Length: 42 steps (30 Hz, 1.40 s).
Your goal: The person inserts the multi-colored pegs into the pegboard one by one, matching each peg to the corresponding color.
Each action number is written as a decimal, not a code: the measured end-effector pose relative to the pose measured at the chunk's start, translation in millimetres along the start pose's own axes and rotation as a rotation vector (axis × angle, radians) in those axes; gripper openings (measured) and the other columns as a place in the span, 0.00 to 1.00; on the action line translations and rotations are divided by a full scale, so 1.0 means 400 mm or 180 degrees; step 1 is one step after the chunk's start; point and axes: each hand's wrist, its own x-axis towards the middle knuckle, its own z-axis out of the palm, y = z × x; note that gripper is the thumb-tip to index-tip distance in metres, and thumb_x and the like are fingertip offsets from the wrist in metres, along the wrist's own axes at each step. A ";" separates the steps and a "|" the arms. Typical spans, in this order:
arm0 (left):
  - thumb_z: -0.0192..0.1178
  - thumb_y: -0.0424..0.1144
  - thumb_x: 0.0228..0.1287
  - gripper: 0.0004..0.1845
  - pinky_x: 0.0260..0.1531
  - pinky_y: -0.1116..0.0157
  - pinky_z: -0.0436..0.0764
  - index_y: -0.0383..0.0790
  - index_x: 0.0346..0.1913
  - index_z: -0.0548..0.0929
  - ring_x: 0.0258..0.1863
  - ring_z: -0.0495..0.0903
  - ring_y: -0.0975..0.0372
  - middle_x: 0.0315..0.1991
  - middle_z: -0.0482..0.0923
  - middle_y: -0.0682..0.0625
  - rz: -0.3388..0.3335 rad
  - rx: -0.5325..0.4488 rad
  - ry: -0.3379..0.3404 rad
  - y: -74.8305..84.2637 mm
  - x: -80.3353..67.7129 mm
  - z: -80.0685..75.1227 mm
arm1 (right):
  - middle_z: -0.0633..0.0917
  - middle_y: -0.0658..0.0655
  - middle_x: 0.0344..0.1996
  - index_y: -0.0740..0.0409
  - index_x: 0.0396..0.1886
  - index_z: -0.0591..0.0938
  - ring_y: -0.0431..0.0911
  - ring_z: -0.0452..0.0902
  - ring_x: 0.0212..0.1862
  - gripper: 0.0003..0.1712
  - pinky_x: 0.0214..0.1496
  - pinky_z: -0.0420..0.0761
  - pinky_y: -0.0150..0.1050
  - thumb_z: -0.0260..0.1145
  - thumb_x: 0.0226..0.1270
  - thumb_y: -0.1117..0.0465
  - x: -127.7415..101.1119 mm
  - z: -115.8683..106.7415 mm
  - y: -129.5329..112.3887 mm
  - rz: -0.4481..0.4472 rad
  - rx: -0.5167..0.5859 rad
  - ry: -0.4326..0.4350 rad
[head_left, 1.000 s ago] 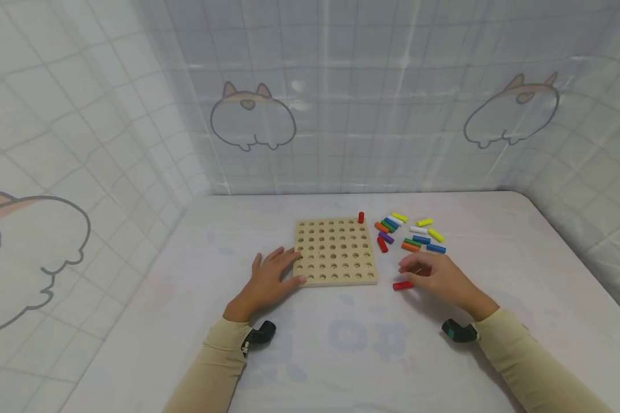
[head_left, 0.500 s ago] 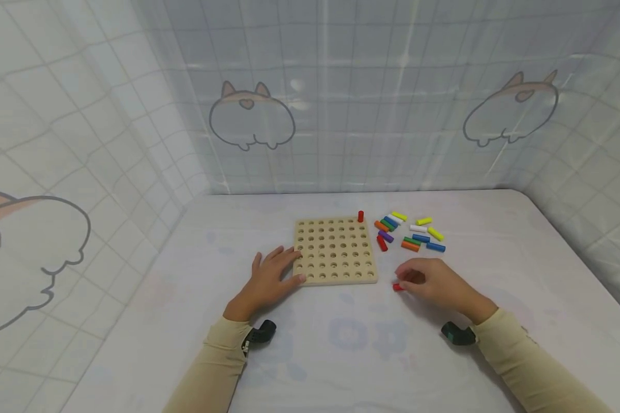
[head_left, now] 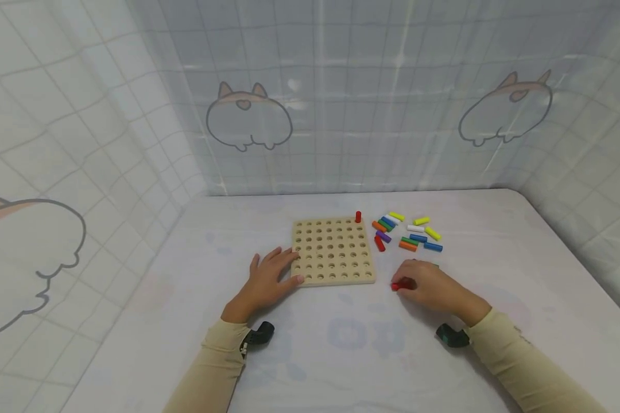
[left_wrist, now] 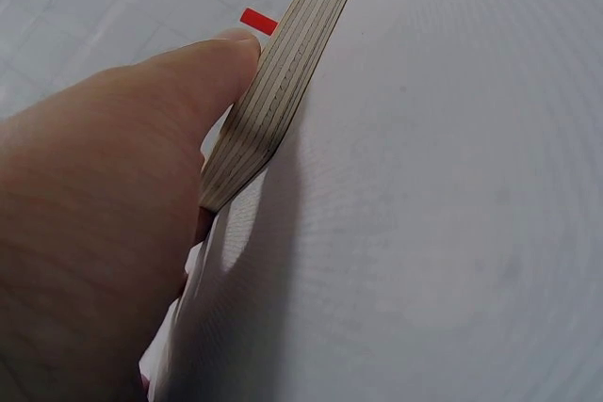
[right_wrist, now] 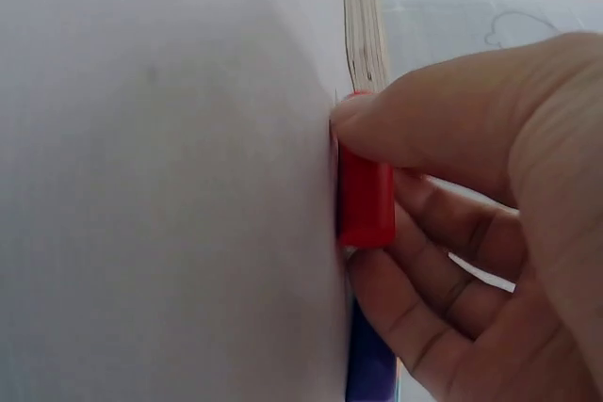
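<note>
A square wooden pegboard [head_left: 333,250] with rows of holes lies flat on the table. One red peg [head_left: 358,217] stands upright in its far right corner hole. My left hand [head_left: 265,282] rests on the board's near left corner, fingers spread and thumb [left_wrist: 221,68] on the near edge. To the right of the board, my right hand [head_left: 434,289] pinches another red peg [right_wrist: 369,197] low at the table. The thumb lies over one end of that peg, with the other fingers curled beside it.
Several loose pegs lie right of the board: a red peg [head_left: 379,244], a purple peg [head_left: 383,236], a white peg [head_left: 415,228], a blue peg [head_left: 433,247] and others. A tile-patterned sheet [head_left: 341,155] rises behind the white table [head_left: 336,361].
My right hand has come down and closed its fingers on the near red peg, which lay mostly exposed before. The left hand stays on the board.
</note>
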 end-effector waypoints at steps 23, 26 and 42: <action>0.56 0.62 0.69 0.37 0.68 0.33 0.34 0.50 0.76 0.67 0.77 0.52 0.50 0.76 0.61 0.51 -0.0033 -0.0018 -0.0020 -0.006 0.000 0.005 | 0.84 0.42 0.39 0.47 0.44 0.86 0.42 0.78 0.41 0.08 0.47 0.83 0.37 0.71 0.66 0.60 0.000 0.009 0.012 -0.0024 0.0641 0.0297; 0.56 0.63 0.69 0.37 0.68 0.33 0.35 0.50 0.76 0.67 0.77 0.52 0.50 0.76 0.62 0.51 -0.0021 -0.0012 -0.0020 -0.006 -0.001 0.005 | 0.86 0.43 0.41 0.47 0.46 0.86 0.43 0.79 0.45 0.09 0.50 0.82 0.40 0.70 0.68 0.58 0.005 0.006 0.018 0.0162 0.0840 0.0367; 0.56 0.64 0.69 0.37 0.68 0.33 0.35 0.51 0.75 0.68 0.77 0.53 0.50 0.75 0.62 0.51 0.0012 -0.0020 0.0017 -0.014 -0.001 0.010 | 0.85 0.53 0.47 0.53 0.56 0.83 0.50 0.79 0.49 0.17 0.53 0.81 0.44 0.67 0.71 0.52 0.062 -0.020 0.025 0.0427 0.1372 0.0665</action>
